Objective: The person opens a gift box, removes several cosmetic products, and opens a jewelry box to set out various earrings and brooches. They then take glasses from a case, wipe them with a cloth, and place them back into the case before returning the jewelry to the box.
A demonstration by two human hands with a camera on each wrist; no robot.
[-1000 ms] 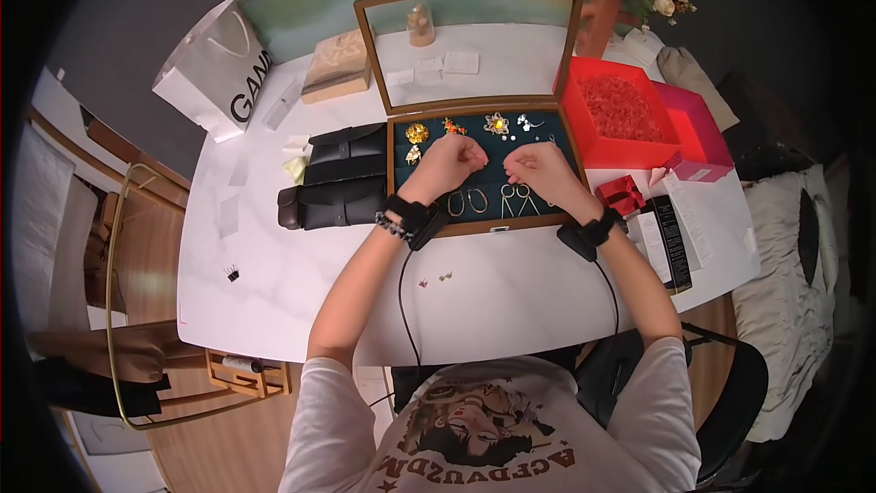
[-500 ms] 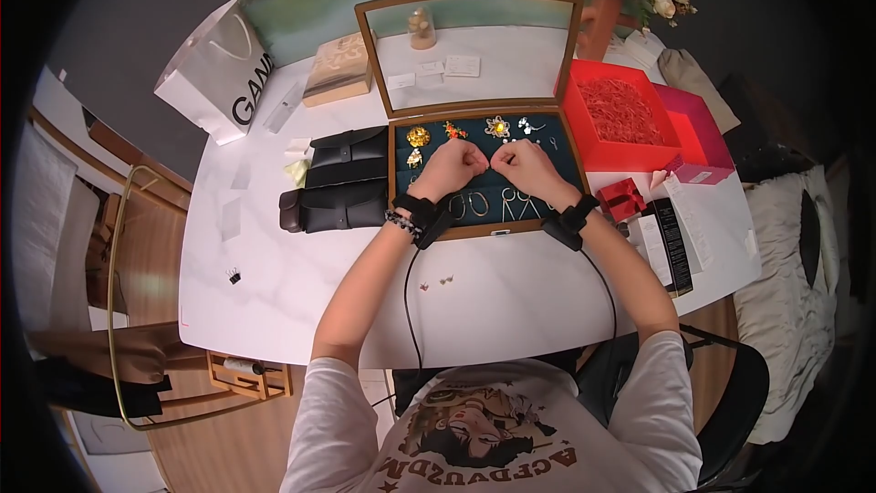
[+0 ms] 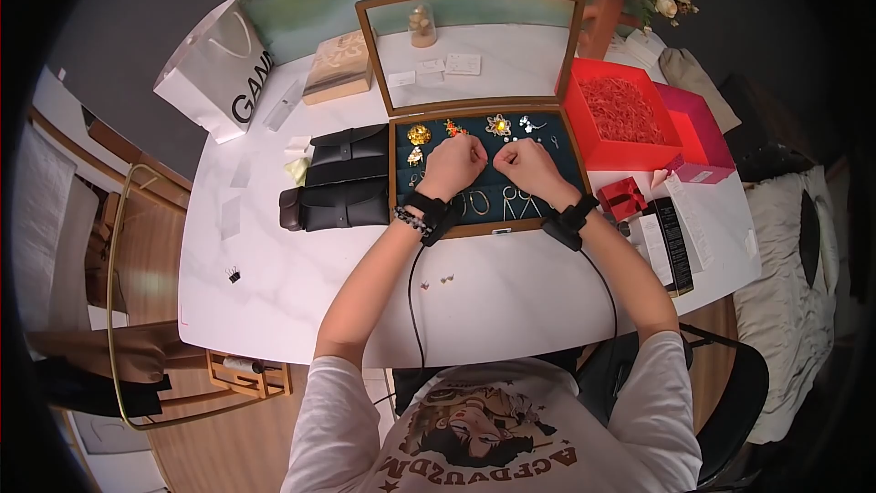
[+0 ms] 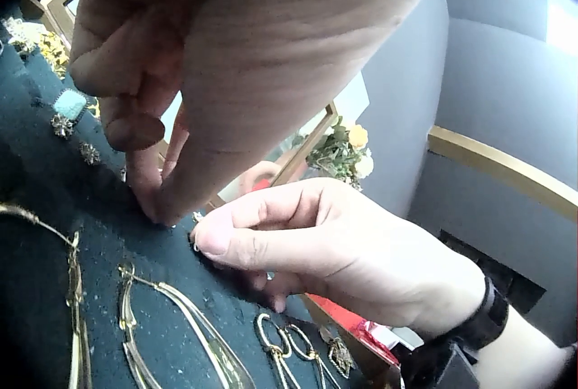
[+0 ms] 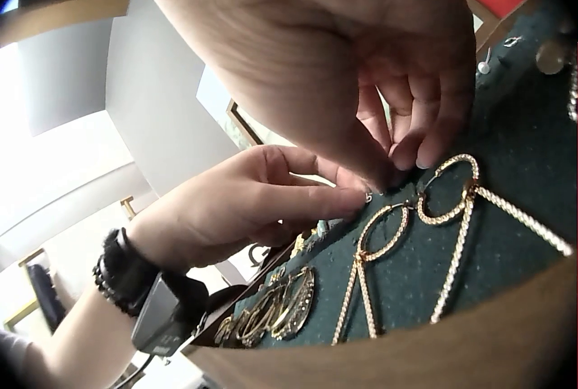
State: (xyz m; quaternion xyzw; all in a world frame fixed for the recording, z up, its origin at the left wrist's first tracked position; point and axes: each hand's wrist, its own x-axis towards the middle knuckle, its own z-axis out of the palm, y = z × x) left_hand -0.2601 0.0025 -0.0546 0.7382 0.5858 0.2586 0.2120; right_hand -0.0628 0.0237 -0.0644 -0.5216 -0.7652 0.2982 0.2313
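Both hands work close together over the dark green padding of an open wooden jewelry box (image 3: 394,164). My left hand (image 3: 456,164) has thumb and fingertips brought together low over the padding, pinching a tiny silvery earring (image 5: 368,197), mostly hidden by the fingers. Facing it, my right hand (image 3: 529,169) pinches a small earring (image 4: 196,218) between thumb and index finger, right at the padding. Nearest to the right hand are gold hoop earrings with long twisted bars (image 5: 452,217). Long gold loop earrings (image 4: 172,317) lie below the left hand. Small studs (image 4: 88,152) sit in the padding.
Black pouches (image 3: 347,205) lie left of the box; its glass lid (image 3: 474,59) stands raised behind. At right are a red box of shredded paper (image 3: 620,110) and a small red gift box (image 3: 622,198). Two tiny earrings (image 3: 446,278) lie on the white table in front.
The right hand has moved left, toward the left hand, and its fingertips have come down near the padding. The left hand has shifted only slightly.
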